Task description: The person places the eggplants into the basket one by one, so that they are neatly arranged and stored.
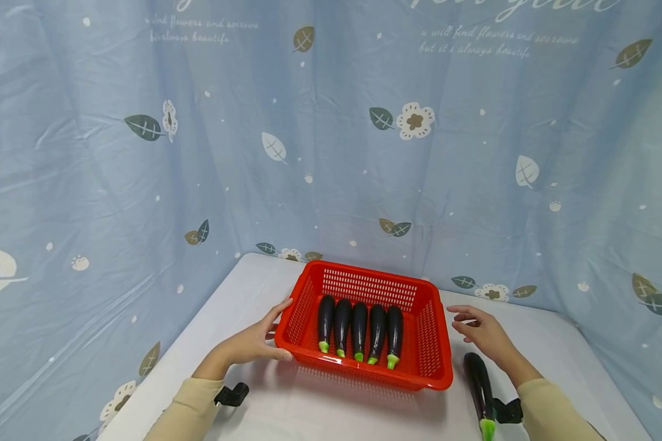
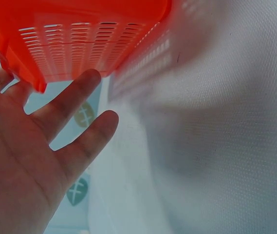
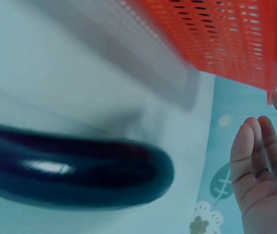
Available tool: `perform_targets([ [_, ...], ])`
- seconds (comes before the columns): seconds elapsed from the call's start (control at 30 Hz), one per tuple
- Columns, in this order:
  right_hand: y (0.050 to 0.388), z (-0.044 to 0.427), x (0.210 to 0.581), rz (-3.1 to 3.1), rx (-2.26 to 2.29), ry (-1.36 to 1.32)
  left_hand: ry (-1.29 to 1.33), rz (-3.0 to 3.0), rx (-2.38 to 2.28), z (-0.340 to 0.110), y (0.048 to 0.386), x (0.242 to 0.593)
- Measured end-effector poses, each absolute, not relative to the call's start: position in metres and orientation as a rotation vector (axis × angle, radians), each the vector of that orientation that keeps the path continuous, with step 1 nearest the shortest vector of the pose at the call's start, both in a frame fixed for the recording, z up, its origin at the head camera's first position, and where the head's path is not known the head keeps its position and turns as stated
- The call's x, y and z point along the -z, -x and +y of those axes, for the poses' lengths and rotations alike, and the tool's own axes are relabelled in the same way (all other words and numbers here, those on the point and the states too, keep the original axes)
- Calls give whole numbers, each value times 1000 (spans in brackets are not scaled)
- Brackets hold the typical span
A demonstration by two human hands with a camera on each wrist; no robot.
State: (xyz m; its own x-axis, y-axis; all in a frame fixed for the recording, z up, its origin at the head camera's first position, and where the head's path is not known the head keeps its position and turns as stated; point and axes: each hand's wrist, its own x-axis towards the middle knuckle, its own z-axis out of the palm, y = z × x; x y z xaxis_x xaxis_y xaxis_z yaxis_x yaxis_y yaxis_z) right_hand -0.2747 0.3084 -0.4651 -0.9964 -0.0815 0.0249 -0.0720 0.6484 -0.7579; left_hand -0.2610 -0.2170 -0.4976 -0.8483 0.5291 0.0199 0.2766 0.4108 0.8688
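A red plastic basket with slotted walls stands on the white table. Several dark eggplants lie side by side in it, green stem ends facing the front. My left hand is at the basket's left end, fingers spread, with the forefinger at the rim and the thumb by the front corner. In the left wrist view, two fingers extend below the rim. My right hand is beside the basket's right end, fingers slightly bent and holding nothing. Whether its thumb touches the rim is unclear in the right wrist view. Another eggplant lies near this hand.
The white table extends around the basket. A blue curtain printed with leaves and flowers hangs behind the table and along its sides. Black straps with mounts are on both wrists, the right one close to the loose eggplant.
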Motion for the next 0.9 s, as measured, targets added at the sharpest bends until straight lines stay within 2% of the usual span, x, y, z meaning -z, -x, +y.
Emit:
perform_targets([
  [0.37, 267, 323, 471, 2873, 1249, 104, -690, 2413, -1409, -217, 262, 498],
  [0.9, 257, 350, 488, 2809, 1166, -82, -695, 2396, -1417, -217, 261, 497],
])
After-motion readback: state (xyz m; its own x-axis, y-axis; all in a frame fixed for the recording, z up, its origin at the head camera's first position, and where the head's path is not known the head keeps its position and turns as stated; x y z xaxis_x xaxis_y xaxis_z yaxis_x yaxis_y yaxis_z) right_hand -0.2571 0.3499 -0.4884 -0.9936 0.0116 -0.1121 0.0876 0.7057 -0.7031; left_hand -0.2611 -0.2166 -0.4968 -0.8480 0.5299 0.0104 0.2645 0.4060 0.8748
